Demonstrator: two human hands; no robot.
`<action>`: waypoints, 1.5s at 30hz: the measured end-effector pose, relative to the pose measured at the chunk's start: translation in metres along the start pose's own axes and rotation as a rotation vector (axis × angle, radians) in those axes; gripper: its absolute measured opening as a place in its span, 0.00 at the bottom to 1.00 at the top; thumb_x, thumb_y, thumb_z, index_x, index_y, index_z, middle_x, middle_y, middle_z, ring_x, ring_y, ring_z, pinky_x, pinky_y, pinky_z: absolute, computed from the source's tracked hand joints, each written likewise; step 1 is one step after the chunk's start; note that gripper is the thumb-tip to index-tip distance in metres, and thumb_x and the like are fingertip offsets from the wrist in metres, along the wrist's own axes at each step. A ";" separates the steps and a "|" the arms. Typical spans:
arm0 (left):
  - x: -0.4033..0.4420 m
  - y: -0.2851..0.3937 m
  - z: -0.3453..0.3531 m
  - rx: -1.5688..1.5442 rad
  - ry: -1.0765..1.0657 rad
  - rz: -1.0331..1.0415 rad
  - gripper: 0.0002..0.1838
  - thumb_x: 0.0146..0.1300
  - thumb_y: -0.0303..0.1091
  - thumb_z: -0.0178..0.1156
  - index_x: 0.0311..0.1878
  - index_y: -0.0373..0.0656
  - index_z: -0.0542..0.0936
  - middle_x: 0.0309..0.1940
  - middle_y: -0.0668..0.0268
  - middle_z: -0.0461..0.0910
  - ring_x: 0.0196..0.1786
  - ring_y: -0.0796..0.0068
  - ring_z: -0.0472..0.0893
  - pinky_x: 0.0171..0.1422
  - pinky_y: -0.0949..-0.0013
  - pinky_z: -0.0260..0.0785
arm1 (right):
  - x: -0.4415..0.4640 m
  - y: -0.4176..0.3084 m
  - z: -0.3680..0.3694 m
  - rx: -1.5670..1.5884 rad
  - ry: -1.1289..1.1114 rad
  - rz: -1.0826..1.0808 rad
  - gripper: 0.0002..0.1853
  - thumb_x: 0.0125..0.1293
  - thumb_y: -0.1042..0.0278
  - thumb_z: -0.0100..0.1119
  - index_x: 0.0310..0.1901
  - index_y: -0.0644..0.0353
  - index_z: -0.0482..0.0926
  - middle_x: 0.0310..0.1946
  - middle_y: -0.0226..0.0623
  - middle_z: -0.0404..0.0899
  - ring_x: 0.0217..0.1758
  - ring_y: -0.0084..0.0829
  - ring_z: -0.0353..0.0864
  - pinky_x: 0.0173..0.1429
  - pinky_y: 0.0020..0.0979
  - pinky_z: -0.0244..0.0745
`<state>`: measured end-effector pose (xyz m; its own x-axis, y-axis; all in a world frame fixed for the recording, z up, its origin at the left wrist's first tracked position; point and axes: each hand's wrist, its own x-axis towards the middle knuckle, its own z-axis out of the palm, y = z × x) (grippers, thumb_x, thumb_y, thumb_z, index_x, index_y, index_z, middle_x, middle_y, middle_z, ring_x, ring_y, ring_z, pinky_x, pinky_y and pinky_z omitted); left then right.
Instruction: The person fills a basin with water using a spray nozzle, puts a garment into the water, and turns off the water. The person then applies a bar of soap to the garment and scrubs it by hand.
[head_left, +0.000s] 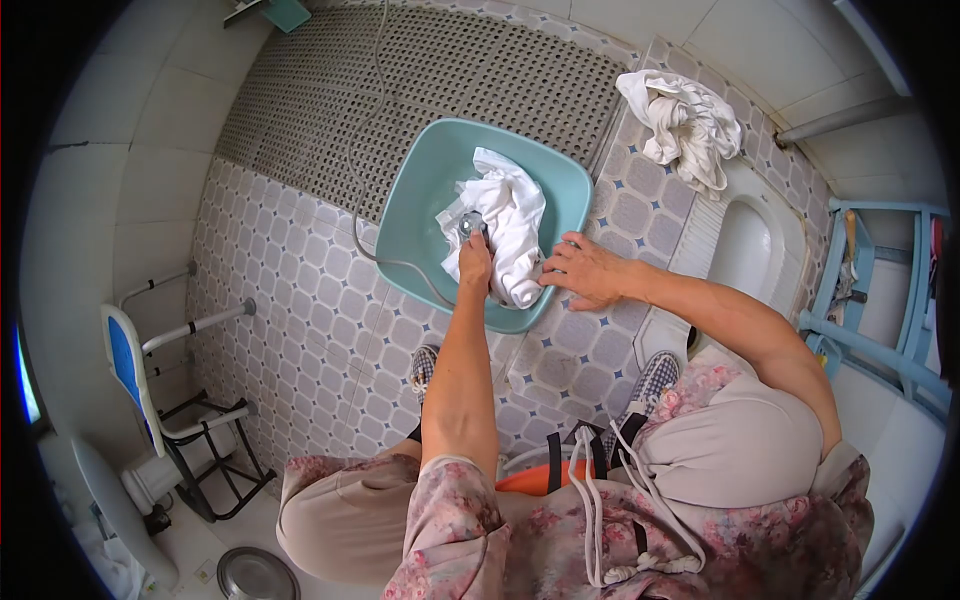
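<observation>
A teal plastic basin (560, 190) stands on the tiled floor with white cloth (515, 225) bunched inside it. My left hand (475, 262) reaches into the basin, its fingers wrapped round a shower head (470, 222) with a shiny round face. The shower head is over the left part of the cloth, where clear water seems to show. At the basin's right rim is my right hand (590, 272), fingers spread and curved, the tips close to the cloth; whether they touch it I cannot tell.
A grey hose (357, 215) crosses the perforated mat (430, 60) and loops over the basin's left rim. More off-white cloth (685, 125) lies in a heap beside the squat toilet (745, 240). A blue rack (880, 290) stands right, a folding seat (125, 365) left.
</observation>
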<state>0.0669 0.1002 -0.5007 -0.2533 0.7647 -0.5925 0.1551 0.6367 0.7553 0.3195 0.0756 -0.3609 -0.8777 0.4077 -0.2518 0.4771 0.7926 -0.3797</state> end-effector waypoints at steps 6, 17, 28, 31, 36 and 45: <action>-0.005 0.007 -0.003 -0.045 -0.024 0.004 0.30 0.71 0.53 0.42 0.41 0.31 0.80 0.31 0.59 0.79 0.31 0.68 0.76 0.39 0.64 0.69 | 0.002 0.001 0.003 0.009 -0.024 0.008 0.33 0.59 0.47 0.65 0.65 0.47 0.70 0.60 0.34 0.71 0.66 0.38 0.64 0.77 0.46 0.43; -0.008 0.015 -0.004 -0.108 -0.051 -0.100 0.27 0.72 0.54 0.43 0.40 0.36 0.79 0.29 0.67 0.75 0.31 0.75 0.72 0.38 0.69 0.67 | 0.000 0.001 0.002 0.039 0.020 0.000 0.33 0.56 0.49 0.67 0.63 0.48 0.72 0.60 0.34 0.71 0.66 0.38 0.66 0.77 0.46 0.44; -0.010 0.015 -0.004 -0.125 -0.039 -0.067 0.28 0.72 0.54 0.43 0.39 0.35 0.78 0.26 0.66 0.75 0.28 0.74 0.72 0.35 0.68 0.67 | 0.001 -0.001 -0.002 0.045 -0.009 0.012 0.33 0.57 0.50 0.68 0.63 0.49 0.72 0.60 0.35 0.72 0.66 0.38 0.66 0.77 0.46 0.44; -0.011 0.018 -0.003 -0.136 -0.038 -0.101 0.27 0.72 0.54 0.43 0.38 0.36 0.78 0.25 0.67 0.74 0.27 0.75 0.71 0.34 0.69 0.66 | 0.001 -0.001 -0.002 0.054 -0.001 0.013 0.32 0.57 0.50 0.68 0.63 0.49 0.72 0.60 0.35 0.72 0.66 0.38 0.65 0.77 0.46 0.44; -0.016 0.023 -0.008 -0.157 -0.108 -0.153 0.22 0.73 0.53 0.44 0.40 0.42 0.76 0.28 0.71 0.72 0.29 0.78 0.69 0.36 0.72 0.67 | 0.001 0.000 -0.003 0.049 -0.036 0.019 0.33 0.58 0.48 0.66 0.64 0.48 0.71 0.62 0.34 0.70 0.67 0.38 0.64 0.77 0.47 0.44; -0.011 0.021 -0.005 -0.181 -0.068 -0.189 0.23 0.72 0.54 0.45 0.38 0.43 0.77 0.24 0.73 0.70 0.26 0.79 0.67 0.31 0.73 0.63 | 0.000 0.000 -0.001 -0.011 -0.025 0.012 0.33 0.58 0.46 0.65 0.64 0.46 0.71 0.61 0.33 0.71 0.67 0.38 0.65 0.76 0.46 0.46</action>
<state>0.0682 0.1045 -0.4773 -0.1956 0.6426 -0.7408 -0.0634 0.7455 0.6635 0.3192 0.0760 -0.3599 -0.8703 0.4062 -0.2786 0.4874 0.7924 -0.3669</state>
